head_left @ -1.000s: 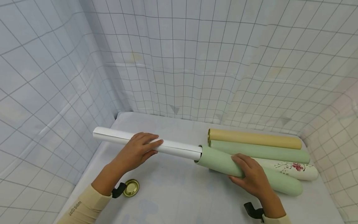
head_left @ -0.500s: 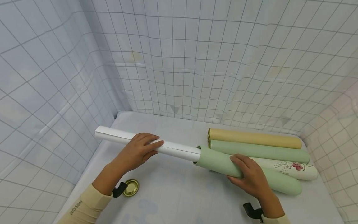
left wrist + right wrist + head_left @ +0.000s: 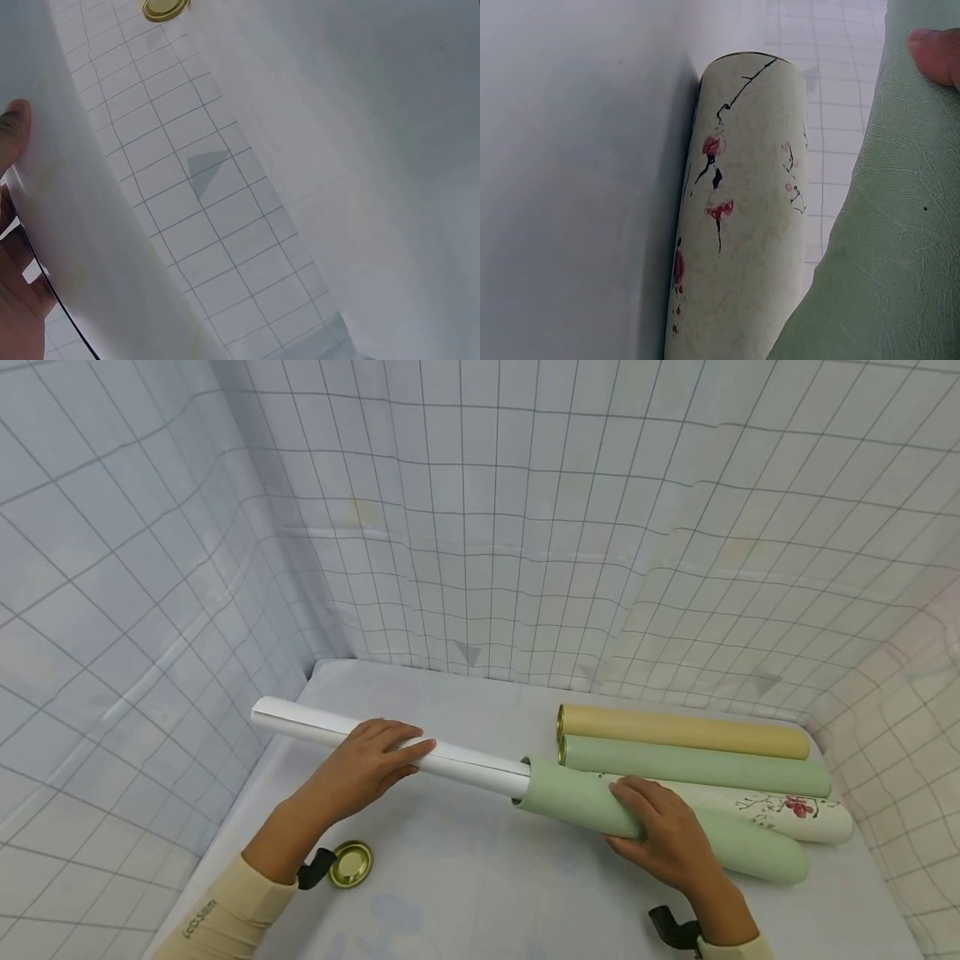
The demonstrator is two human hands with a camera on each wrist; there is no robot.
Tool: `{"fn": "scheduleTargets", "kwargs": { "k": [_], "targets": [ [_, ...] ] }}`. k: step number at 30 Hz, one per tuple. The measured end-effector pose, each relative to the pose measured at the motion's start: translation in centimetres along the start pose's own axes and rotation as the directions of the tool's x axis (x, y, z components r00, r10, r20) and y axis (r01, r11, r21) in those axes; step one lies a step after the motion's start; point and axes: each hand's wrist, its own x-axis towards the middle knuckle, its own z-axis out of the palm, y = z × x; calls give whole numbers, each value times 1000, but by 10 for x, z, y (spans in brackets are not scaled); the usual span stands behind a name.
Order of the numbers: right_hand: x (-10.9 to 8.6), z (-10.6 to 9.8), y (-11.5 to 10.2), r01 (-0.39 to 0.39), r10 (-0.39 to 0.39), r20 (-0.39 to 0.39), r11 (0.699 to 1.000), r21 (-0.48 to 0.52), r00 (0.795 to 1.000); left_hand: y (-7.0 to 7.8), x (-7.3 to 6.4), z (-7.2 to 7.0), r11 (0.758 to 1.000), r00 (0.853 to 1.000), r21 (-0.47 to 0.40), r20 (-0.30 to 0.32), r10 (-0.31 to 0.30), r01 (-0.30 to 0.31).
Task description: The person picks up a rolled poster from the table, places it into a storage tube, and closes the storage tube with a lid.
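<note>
A long roll of white paper [image 3: 476,767] slants across the middle of the table, its right end inside the open mouth of a light green cardboard tube [image 3: 570,793]. My left hand [image 3: 367,764] grips the roll near its middle, fingers over the top. In the left wrist view, the roll [image 3: 97,217] fills the left side, with thumb and fingers around its edge. My right hand [image 3: 663,831] holds the green tube around its middle. Its textured surface [image 3: 885,217] shows at the right of the right wrist view, a fingertip on it. The roll's inserted end is hidden.
A gold metal lid [image 3: 350,864] lies by my left wrist. Behind the held tube lie a cream tube with plum blossoms [image 3: 795,810], another green tube [image 3: 697,764] and a tan tube [image 3: 682,731]. Gridded white curtains [image 3: 480,527] enclose the table [image 3: 465,885].
The green tube's mouth has shifted slightly left along the paper roll, so a little less of the roll shows outside it. Both hands keep their grips; the right hand has moved slightly left.
</note>
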Motion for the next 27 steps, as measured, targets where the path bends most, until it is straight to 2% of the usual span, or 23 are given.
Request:
{"fn": "scheduleTargets", "kwargs": {
  "k": [6,17,27],
  "targets": [
    [1,2,-3,-2,2,36,1000,-14,999,4,4,0,1000,999,-7,22,28,-28],
    [2,3,-4,4,-4,16,1000,1,1000,9,6,2,999,999,-48,36,0,2],
    [4,5,-6,14,-14,13,1000,0,1000,13,9,1,998,999,-57,37,20,-18]
  ]
}}
